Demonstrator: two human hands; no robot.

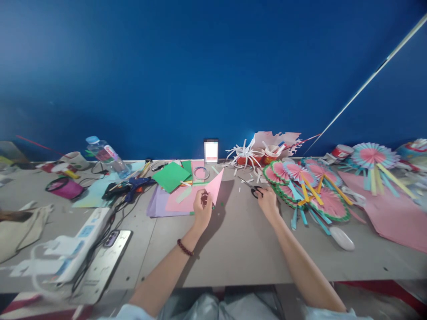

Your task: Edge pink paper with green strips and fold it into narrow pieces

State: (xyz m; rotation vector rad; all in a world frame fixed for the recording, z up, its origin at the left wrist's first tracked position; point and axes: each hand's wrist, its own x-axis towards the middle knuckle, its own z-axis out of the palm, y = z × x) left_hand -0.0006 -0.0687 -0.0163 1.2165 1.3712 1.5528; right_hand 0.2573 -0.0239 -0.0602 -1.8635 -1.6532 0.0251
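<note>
My left hand (204, 208) is closed on a piece of pink paper (217, 186), which stands tilted up above the table. Something dark shows between its fingers, too small to make out. My right hand (268, 202) grips a pair of scissors (256, 192) by the black handles, with the blades pointing away to the left. The scissors and the pink paper are apart. Left of my left hand, a green sheet (171, 176) lies over pink and purple paper (156, 204). Beside my right hand are several pleated paper fans (328, 204) with coloured strips.
To the left are a blue glue gun (135, 189), a tilted plastic bottle (111, 158), a phone (105, 262) and a power strip (82, 242) with cables. A lit screen (211, 151) stands at the blue wall. A white spoon-like piece (342, 238) lies front right.
</note>
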